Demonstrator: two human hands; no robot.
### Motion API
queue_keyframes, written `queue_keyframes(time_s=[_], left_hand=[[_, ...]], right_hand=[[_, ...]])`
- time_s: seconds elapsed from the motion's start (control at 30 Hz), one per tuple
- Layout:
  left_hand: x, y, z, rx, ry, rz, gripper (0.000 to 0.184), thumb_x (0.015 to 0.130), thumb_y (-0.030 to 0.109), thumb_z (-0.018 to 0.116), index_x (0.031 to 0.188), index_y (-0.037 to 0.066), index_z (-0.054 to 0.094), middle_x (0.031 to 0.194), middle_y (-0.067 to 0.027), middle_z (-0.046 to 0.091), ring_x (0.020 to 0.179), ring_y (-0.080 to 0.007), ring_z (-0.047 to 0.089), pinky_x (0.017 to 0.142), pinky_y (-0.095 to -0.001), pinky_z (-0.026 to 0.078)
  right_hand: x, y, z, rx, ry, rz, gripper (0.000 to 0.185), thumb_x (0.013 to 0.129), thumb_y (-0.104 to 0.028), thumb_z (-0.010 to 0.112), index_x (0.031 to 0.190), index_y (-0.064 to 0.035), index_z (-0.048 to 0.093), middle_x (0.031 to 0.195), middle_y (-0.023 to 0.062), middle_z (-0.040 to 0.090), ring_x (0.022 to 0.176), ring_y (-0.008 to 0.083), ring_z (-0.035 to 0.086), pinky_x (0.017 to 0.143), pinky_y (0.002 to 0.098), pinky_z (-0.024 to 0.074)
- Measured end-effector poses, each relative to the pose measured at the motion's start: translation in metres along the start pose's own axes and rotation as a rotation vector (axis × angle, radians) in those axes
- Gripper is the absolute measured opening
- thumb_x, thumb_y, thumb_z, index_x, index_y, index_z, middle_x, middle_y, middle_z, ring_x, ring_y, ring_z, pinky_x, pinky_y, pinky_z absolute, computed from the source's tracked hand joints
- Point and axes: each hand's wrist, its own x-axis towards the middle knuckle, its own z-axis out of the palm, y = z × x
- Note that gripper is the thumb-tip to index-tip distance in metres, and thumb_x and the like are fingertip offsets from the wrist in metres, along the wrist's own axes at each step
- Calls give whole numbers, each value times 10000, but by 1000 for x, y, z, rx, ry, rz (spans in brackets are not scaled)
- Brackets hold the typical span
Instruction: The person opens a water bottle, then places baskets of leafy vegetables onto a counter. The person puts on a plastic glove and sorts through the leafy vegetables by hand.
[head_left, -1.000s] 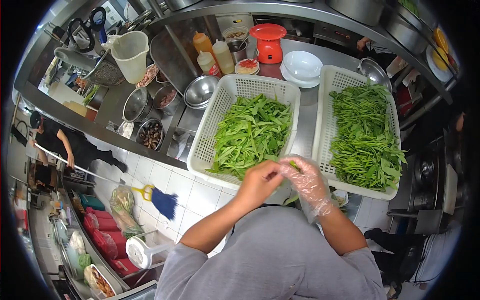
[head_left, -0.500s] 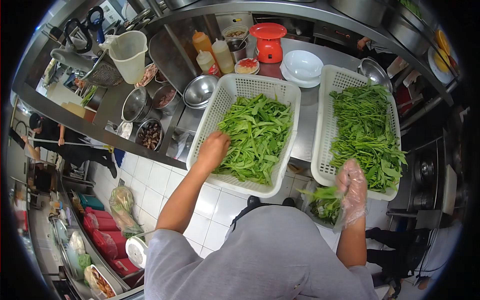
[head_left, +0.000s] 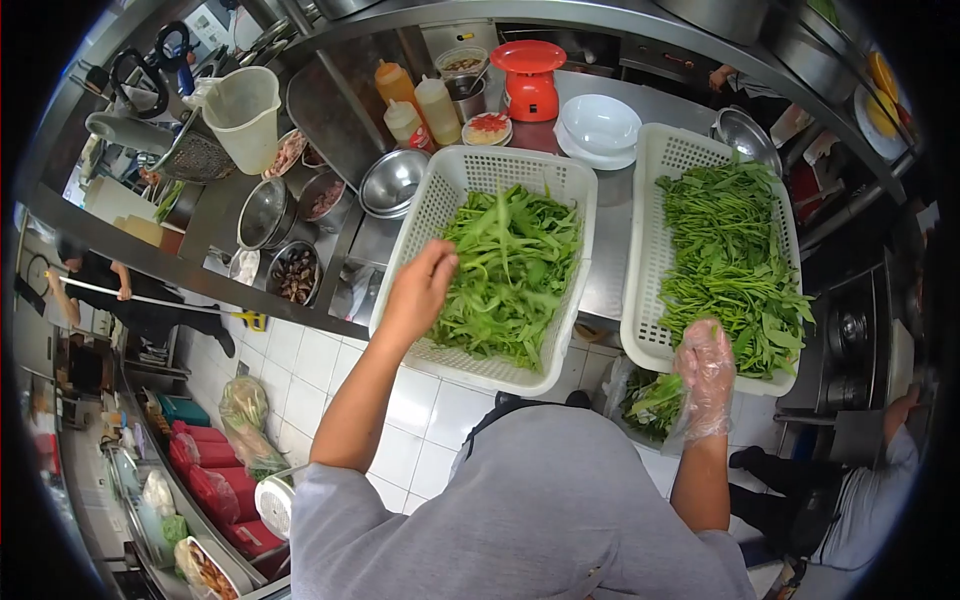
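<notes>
My bare left hand is at the left side of a white perforated basket, its fingers curled together. Whether anything is between the fingertips is hidden. Loose water spinach leaves fill this basket, some of them blurred by motion. In a clear plastic glove, my right hand is closed around a small bunch of water spinach, whose leaves stick out to the left. It is at the near edge of a second white basket, which holds long-stemmed water spinach.
Behind the baskets are white bowls, a red appliance and squeeze bottles. Steel bowls stand left. Below the right hand is a plastic bag of greens. Co-workers are at far left and lower right.
My left hand has risen slightly and its wrist has turned; leaves in the left basket have shifted and blurred. My right hand keeps its grip, its bunch now hanging lower.
</notes>
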Motion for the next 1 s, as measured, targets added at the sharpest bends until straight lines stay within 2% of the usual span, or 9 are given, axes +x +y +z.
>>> queue_keyframes(time_s=[0.07, 0.1, 0.2, 0.33, 0.5, 0.7, 0.77, 0.93, 1.0], left_hand=[[1, 15, -9, -317, 135, -245, 164, 906, 140, 534, 1028, 30, 537, 704, -108, 584, 646, -188, 574, 589, -313, 445], [3, 0, 0, -213, 217, -64, 208, 920, 136, 521, 1097, 29, 534, 730, -51, 580, 653, -110, 522, 587, -270, 435], [-3, -12, 13, -594, 56, -357, 260, 918, 112, 516, 1156, 8, 512, 899, -32, 612, 773, -111, 569, 649, -249, 452], [-8, -11, 21, -865, -43, -299, 329, 908, 54, 490, 1232, -2, 473, 1122, -90, 574, 1017, -155, 575, 779, -261, 471], [-15, -17, 29, -817, -16, -402, 312, 906, 52, 486, 1212, -10, 489, 1003, -70, 620, 834, -127, 592, 764, -236, 456], [-20, -16, 44, -557, 62, -273, 295, 870, 62, 527, 1155, -9, 509, 903, -72, 655, 845, -123, 610, 742, -234, 449], [-22, -8, 47, -516, 87, -229, 273, 825, 62, 560, 1088, -3, 520, 921, -119, 661, 867, -154, 630, 746, -261, 467], [-25, 28, 45, -452, -24, -112, 234, 825, 66, 563, 1049, 8, 526, 908, -137, 655, 816, -190, 645, 713, -276, 478], [-25, 42, 40, -327, -78, -86, 215, 825, 88, 572, 1022, 9, 534, 902, -132, 653, 798, -217, 649, 703, -288, 480]], right_hand=[[1, -3, 3, -14, -3, -5, 129, 891, -173, 576, 831, -90, 498, 588, -47, 405, 449, 27, 339, 390, 165, 251], [3, -1, 3, -15, -9, -5, 129, 891, -173, 576, 831, -90, 498, 588, -47, 405, 449, 27, 339, 390, 165, 251], [7, 4, 1, -44, -50, 1, 118, 887, -170, 584, 841, -96, 505, 611, -52, 423, 457, 20, 360, 391, 152, 271], [9, 8, 9, -109, 17, 59, 100, 887, -166, 579, 851, -109, 506, 622, -63, 443, 460, 7, 373, 391, 130, 288], [8, 10, 12, -160, 35, 48, 95, 883, -164, 577, 836, -124, 505, 611, -79, 437, 449, -1, 368, 387, 119, 278], [9, 12, 20, -257, -46, -106, 74, 873, -158, 591, 826, -112, 555, 644, -69, 468, 504, 6, 410, 440, 127, 330], [6, -1, 40, -615, -289, -209, 127, 883, -159, 572, 928, -47, 613, 823, 29, 626, 748, 134, 577, 701, 279, 484], [13, 1, 120, -779, -600, -652, 168, 850, -193, 597, 938, -54, 632, 837, 134, 659, 718, 227, 633, 655, 312, 504], [32, 20, 130, -1253, -671, -742, 230, 841, -211, 585, 1032, -85, 610, 871, 152, 641, 746, 303, 617, 677, 360, 500]])
